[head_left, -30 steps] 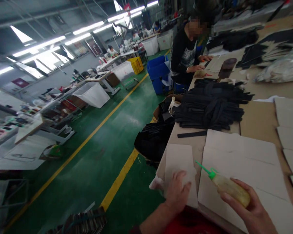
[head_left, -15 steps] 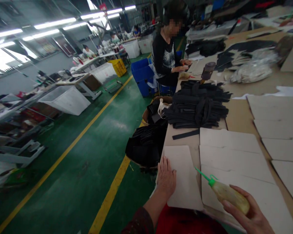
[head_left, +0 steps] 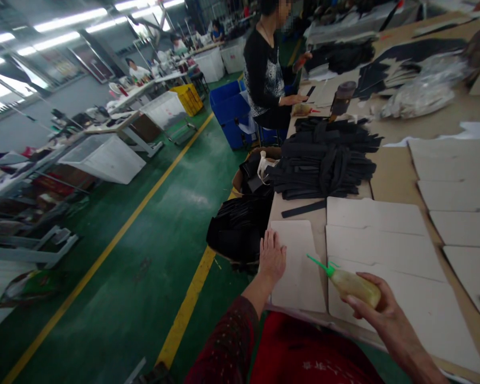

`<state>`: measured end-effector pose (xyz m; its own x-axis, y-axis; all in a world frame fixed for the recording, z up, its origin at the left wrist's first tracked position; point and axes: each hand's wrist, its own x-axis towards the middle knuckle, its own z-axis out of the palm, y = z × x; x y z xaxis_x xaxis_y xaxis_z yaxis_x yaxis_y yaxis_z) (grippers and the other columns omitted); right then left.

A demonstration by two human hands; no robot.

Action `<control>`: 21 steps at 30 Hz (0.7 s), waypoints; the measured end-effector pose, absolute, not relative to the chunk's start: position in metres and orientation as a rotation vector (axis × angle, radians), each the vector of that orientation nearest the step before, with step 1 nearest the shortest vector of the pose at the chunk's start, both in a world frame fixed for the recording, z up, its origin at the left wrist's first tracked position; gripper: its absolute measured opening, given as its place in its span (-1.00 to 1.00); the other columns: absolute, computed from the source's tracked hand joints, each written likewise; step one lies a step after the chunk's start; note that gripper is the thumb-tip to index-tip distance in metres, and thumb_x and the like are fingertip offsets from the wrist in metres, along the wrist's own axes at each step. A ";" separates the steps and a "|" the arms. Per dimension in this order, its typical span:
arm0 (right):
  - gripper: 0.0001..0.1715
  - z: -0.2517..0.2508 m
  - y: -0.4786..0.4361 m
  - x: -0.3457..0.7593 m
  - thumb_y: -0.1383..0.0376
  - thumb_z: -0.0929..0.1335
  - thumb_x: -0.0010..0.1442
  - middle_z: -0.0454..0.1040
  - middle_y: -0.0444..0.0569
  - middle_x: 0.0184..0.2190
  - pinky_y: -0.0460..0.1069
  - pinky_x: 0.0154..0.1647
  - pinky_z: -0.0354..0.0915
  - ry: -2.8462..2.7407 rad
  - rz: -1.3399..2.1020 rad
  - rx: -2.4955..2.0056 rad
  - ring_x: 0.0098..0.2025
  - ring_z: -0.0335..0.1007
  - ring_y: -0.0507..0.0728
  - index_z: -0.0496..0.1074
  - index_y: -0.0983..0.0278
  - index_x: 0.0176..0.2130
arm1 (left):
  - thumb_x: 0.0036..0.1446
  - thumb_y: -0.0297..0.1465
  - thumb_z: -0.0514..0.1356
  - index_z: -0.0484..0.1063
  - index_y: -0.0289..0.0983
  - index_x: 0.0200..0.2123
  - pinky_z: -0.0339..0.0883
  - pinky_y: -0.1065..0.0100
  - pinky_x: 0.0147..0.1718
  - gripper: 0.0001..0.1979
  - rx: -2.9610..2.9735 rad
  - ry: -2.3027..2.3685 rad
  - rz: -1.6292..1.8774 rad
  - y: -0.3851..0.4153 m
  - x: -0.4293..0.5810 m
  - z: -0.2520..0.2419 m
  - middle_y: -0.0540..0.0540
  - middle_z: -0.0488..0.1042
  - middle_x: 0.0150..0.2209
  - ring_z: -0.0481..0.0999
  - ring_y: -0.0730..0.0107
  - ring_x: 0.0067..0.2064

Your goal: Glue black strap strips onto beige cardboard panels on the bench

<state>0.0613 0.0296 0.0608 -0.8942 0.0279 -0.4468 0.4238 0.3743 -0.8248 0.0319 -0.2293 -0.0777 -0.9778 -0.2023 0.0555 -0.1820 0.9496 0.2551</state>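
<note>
My left hand lies flat with fingers stretched out on the left edge of a pale cardboard piece at the table's near corner. My right hand is closed round a yellowish glue bottle with a green nozzle that points left over the gap between that piece and the larger pale sheets beside it.
A heap of black strips lies further along the brown table, with one loose strip near the sheets. A person in black works at the far end. A box of black pieces stands by the table. Green floor with yellow lines lies left.
The view swung right and down. My left hand went from a loose curl near the piece's lower end to lying flat on its left edge. The bottle stayed in my right hand.
</note>
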 end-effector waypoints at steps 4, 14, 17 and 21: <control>-0.25 0.049 0.029 0.064 -0.16 0.43 0.01 0.53 -0.04 -0.23 0.03 -0.28 0.45 2.465 -1.210 0.080 -0.33 0.46 0.16 0.34 0.19 0.04 | 0.38 -0.35 -0.06 0.08 -0.32 0.37 0.08 0.07 0.37 -0.47 0.201 -3.042 -0.437 -0.232 0.064 -0.073 -0.18 0.02 0.45 -0.02 0.23 0.45; -0.63 0.041 0.005 0.084 0.10 0.24 0.29 0.31 0.01 0.07 0.10 -0.07 0.47 2.660 -0.770 -0.615 -0.13 0.48 0.15 0.26 0.12 0.07 | 0.39 -0.38 -0.12 0.13 -0.22 0.35 0.07 0.09 0.38 -0.51 0.135 -3.072 -0.527 -0.235 0.087 -0.069 -0.03 0.11 0.42 -0.02 0.29 0.45; -0.65 0.043 0.001 0.086 0.16 0.24 0.28 0.31 0.01 0.05 0.10 -0.12 0.49 2.686 -0.695 -0.688 -0.19 0.48 0.14 0.24 0.12 0.06 | 0.39 -0.38 -0.12 0.13 -0.22 0.35 0.06 0.09 0.38 -0.50 0.157 -3.060 -0.543 -0.235 0.087 -0.071 -0.03 0.12 0.42 -0.02 0.29 0.45; -0.60 0.039 -0.001 0.088 0.04 0.32 0.25 0.33 0.02 0.00 0.08 -0.22 0.50 2.751 -0.650 -0.660 -0.22 0.49 0.15 0.24 0.14 0.02 | 0.38 -0.37 -0.11 0.12 -0.23 0.36 0.09 0.08 0.36 -0.49 0.144 -3.073 -0.528 -0.235 0.088 -0.074 -0.05 0.12 0.42 -0.02 0.24 0.45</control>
